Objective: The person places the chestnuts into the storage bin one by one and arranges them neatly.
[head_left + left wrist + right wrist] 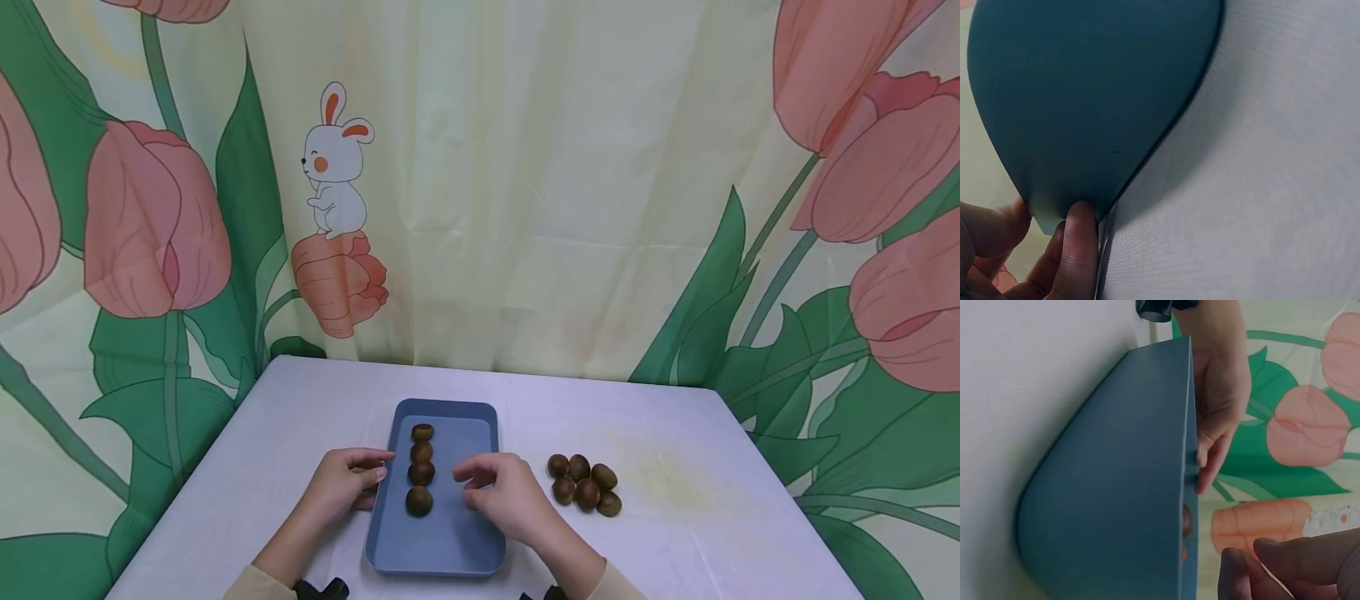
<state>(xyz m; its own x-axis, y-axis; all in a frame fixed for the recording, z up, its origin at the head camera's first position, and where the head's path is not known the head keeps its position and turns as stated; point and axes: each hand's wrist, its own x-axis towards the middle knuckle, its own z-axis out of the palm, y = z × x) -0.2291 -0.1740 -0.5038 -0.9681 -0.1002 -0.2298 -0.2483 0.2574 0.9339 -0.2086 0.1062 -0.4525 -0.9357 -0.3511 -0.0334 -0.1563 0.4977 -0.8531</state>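
A blue rectangular tray (457, 546) lies on the table with several brown chestnuts (422, 473) in a lengthwise row, left of its middle. My left hand (341, 483) is at the tray's left rim; in the left wrist view its thumb and fingers (1079, 244) lie on either side of the wall and pinch it. Over the right half of the tray hovers my right hand (506, 496), fingers bent loosely, apart from the chestnuts. Nothing shows between its fingertips in the right wrist view, where the tray's side wall (1116, 469) hides most of the row.
More chestnuts (587, 493) sit in a loose group on the white table (675, 517), right of the tray. A curtain (525, 183) with tulips and a rabbit hangs behind the table's far edge. Black straps or mounts (322, 590) show near the wrists.
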